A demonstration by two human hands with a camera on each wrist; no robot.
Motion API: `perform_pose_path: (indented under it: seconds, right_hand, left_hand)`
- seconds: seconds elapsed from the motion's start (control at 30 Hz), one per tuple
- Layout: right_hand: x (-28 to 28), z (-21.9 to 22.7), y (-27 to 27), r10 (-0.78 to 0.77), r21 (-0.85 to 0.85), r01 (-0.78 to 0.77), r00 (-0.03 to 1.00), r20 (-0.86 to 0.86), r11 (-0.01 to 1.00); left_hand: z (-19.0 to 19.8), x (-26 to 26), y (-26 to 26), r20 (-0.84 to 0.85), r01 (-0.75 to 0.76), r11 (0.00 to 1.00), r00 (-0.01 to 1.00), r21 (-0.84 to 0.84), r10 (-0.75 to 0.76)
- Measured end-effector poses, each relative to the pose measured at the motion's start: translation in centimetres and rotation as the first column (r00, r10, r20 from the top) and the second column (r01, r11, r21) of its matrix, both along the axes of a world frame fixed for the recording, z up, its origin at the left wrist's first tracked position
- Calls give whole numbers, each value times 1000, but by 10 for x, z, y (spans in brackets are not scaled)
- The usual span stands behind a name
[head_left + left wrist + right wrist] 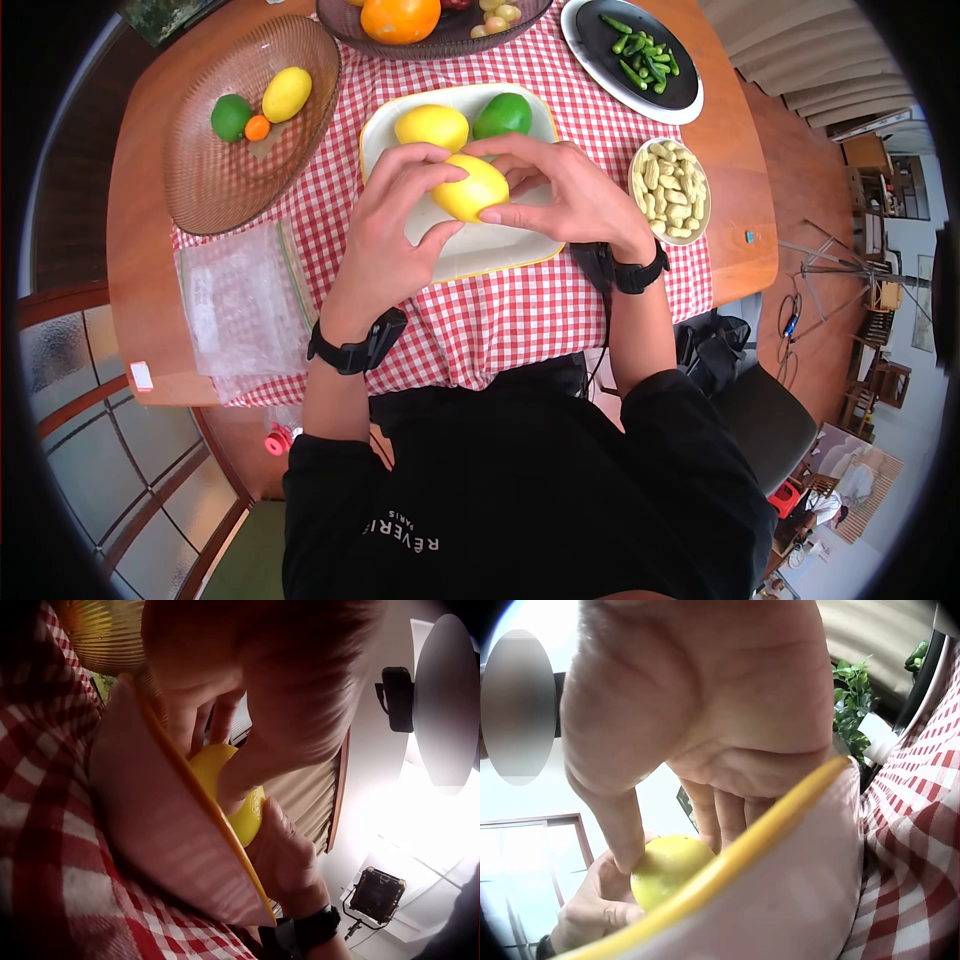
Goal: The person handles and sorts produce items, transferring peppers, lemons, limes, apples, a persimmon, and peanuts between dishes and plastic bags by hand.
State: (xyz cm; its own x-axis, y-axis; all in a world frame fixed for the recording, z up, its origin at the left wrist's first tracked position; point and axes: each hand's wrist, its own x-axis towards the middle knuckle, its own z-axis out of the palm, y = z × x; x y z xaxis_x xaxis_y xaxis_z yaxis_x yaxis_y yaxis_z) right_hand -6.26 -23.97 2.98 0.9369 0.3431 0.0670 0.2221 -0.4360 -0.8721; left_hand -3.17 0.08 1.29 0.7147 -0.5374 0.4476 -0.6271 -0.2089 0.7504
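Both hands hold one yellow lemon (470, 188) over the front half of a white, yellow-rimmed dish (480, 256). My left hand (385, 215) grips its left side with curled fingers and thumb. From the other side, my right hand (575, 195) pinches it, thumb below and index finger above. In the right wrist view the same lemon (671, 868) shows behind the dish's rim, between the two hands. Farther back in the dish lie a second lemon (432, 127) and a green lime-like fruit (503, 116), side by side.
To the left stands a brown ribbed bowl (200, 185) with fruit, and a clear plastic bag (240, 310) lies nearer. A bowl of peanuts (672, 190) stands right, a plate of green peppers (648, 60) behind it. Another fruit bowl (470, 42) is at the back.
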Motion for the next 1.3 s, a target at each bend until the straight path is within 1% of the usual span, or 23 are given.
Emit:
perform_pose_path:
  seconds: [0.1, 0.17, 0.27, 0.37, 0.43, 0.47, 0.53, 0.6, 0.63, 0.67, 0.7, 0.77, 0.83, 0.87, 0.93, 0.97, 1.03, 1.07, 1.13, 1.17, 1.23, 1.27, 1.3]
  right_hand:
    - [0, 2, 1, -14, 32, 12, 998, 57, 999]
    - [0, 3, 2, -31, -36, 38, 987, 161, 999]
    - [2, 4, 1, -15, -77, 33, 973, 231, 997]
    - [0, 3, 4, -68, -16, 73, 976, 208, 997]
    - [-3, 3, 4, -91, 1, 92, 983, 161, 996]
    - [-3, 3, 4, -116, 14, 115, 986, 119, 993]
    - [-3, 3, 6, -127, 3, 128, 986, 110, 992]
    - [-4, 2, 6, -43, -94, 56, 991, 129, 994]
    - [-4, 2, 7, -40, -88, 51, 991, 130, 995]
    - [-5, 2, 7, -11, -121, 40, 972, 233, 992]
    - [-4, 2, 7, 22, -156, 32, 942, 335, 987]
    - [-5, 7, 5, 29, -155, 25, 943, 331, 988]
    - [-6, 8, 3, 27, -154, 25, 943, 331, 988]
    - [-6, 6, 1, 32, -153, 20, 944, 330, 988]
    - [-5, 0, -1, 99, -162, -45, 935, 341, 986]
    - [-6, 1, -1, 106, -157, -55, 934, 342, 986]
    - [-7, 5, 3, 87, -170, -49, 972, 219, 984]
    - [-7, 7, 6, 110, -154, -77, 969, 223, 985]
    - [-8, 10, 9, 8, -221, 18, 993, 116, 975]
    - [-8, 5, 12, 27, -199, 9, 984, 179, 980]
    - [-7, 3, 15, 70, -184, -34, 979, 193, 982]
    - [-8, 3, 16, 95, -188, -58, 976, 196, 980]
    - [-8, 2, 17, 88, -174, -51, 973, 214, 983]
  left_hand:
    - [-6, 4, 4, 7, -45, 999, 999, -18, 45]
    - [-10, 6, 5, 26, -74, 997, 997, -5, 74]
    - [-8, 8, 6, 7, -51, 998, 999, -23, 52]
    - [-4, 5, 2, -6, -75, 997, 997, -14, 75]
    - [-2, 2, -3, -220, -107, 980, 973, -170, 68]
    - [-3, 3, -1, -223, -111, 979, 972, -170, 71]
    - [-5, 7, 5, -3, -52, 998, 999, -21, 52]
    - [-7, 10, 7, -1, -82, 996, 997, -23, 82]
    - [-8, 11, 9, -2, -106, 994, 994, -29, 106]
    - [-11, 12, 10, 1, -112, 993, 994, -25, 112]
    - [-15, 14, 11, -40, -137, 988, 990, -69, 134]
    - [-17, 17, 12, -85, -169, 979, 983, -111, 160]
    - [-16, 16, 10, -158, -220, 946, 970, -238, 186]
    - [-17, 16, 10, -159, -225, 945, 969, -236, 191]
    - [-19, 17, 9, -203, -216, 910, 968, -353, 151]
    - [-18, 16, 8, -202, -224, 910, 966, -349, 160]
    - [-15, 16, 8, -58, -193, 879, 981, -435, 187]
    - [-12, 15, 8, -52, -217, 881, 975, -421, 215]
    - [-1, 13, 10, 155, -178, 896, 953, -406, 259]
    - [5, 9, 13, 167, -195, 899, 946, -392, 278]
    - [17, 4, 16, 217, -191, 961, 948, -199, 233]
    - [20, 1, 20, 228, -193, 962, 945, -195, 235]
    - [22, -5, 24, 290, -206, 976, 932, -76, 219]
